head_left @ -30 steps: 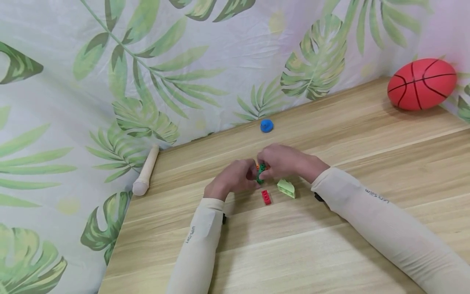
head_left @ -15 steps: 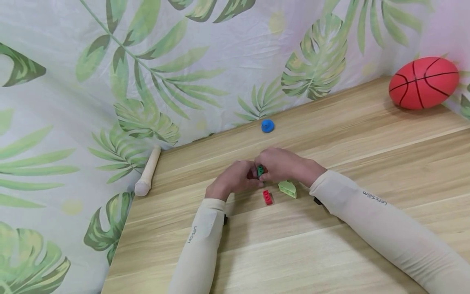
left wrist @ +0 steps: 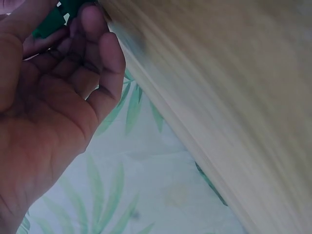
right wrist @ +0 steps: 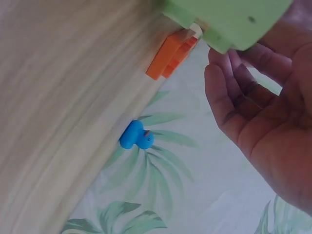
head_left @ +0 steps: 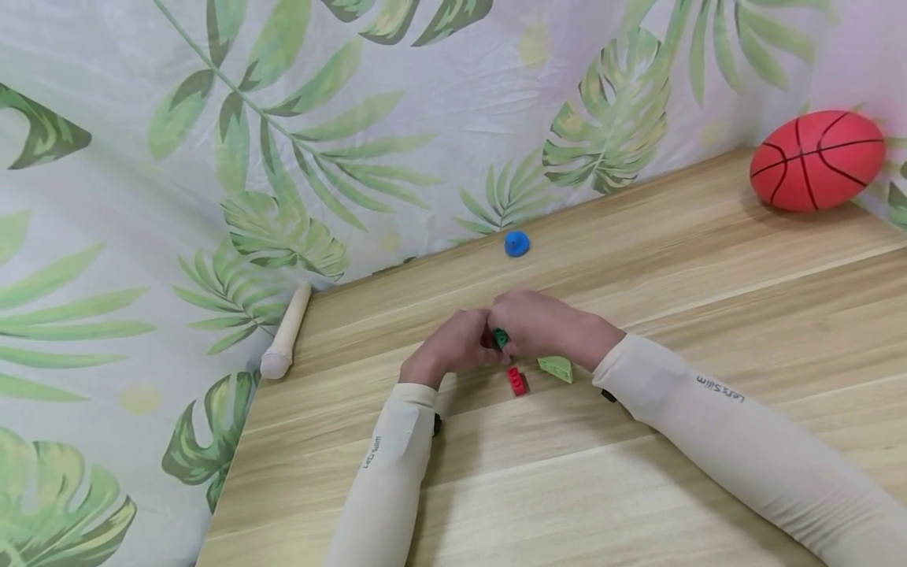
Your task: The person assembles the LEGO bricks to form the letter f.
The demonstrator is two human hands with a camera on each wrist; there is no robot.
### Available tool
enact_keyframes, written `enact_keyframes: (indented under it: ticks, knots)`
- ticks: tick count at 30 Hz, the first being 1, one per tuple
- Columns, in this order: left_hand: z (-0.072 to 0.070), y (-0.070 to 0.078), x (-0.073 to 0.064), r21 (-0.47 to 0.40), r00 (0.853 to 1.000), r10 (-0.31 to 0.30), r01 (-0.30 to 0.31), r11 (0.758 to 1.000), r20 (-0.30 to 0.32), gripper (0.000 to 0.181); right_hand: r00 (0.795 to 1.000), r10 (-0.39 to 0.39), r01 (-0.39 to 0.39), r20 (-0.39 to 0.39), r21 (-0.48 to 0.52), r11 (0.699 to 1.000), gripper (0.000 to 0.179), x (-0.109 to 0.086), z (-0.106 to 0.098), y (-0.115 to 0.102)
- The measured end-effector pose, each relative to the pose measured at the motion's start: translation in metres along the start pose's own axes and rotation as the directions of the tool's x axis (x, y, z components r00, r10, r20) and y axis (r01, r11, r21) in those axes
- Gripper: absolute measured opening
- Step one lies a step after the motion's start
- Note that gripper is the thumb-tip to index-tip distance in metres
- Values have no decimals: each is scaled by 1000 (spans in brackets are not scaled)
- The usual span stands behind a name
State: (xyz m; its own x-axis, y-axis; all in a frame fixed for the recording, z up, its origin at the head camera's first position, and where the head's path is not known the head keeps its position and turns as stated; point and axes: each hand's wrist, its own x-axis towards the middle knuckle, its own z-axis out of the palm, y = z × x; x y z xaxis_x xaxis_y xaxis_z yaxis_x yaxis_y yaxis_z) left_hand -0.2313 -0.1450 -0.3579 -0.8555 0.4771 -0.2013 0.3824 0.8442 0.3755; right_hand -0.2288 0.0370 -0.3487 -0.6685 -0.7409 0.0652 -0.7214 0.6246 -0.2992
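Close together over the table, my hands meet at a small green toy brick (head_left: 501,339). My left hand (head_left: 457,342) pinches it between thumb and curled fingers; in the left wrist view part of the green brick (left wrist: 48,23) shows at those fingers. From the other side my right hand (head_left: 542,324) grips it, covering much of it. Just below the hands lies a red studded brick (head_left: 517,381), with a pale green block (head_left: 556,368) to its right. The right wrist view shows an orange brick (right wrist: 170,56) on the table beyond the pale green block, hidden behind my hands in the head view.
A blue toy duck (right wrist: 136,135) sits near the back edge of the wooden table (head_left: 638,472). At the left edge lies a pale, microphone-shaped stick (head_left: 286,335). A red ball (head_left: 818,161) with black lines rests at the back right. Leaf-patterned cloth hangs behind.
Both hands stay on the green brick and have drawn closer together. My right hand has shifted slightly left and nearer to me. Orange seen between the hands a second ago is now hidden.
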Motion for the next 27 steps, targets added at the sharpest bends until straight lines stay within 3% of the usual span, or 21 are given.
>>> enact_keyframes:
  ticks: [11,20,27]
  knots:
    - [-2,-2,2,-22,1000,15,-15,1000,21,19,999,35,-35,-3,16,999,12,2,0,2]
    - [-4,-6,-2,-83,1000,-11,13,996,23,14,994,108,-108,2,99,989,18,5,3,6]
    - [-7,-7,-3,-128,1000,-28,27,991,-5,22,994,106,-111,34,161,981,16,4,1,16]
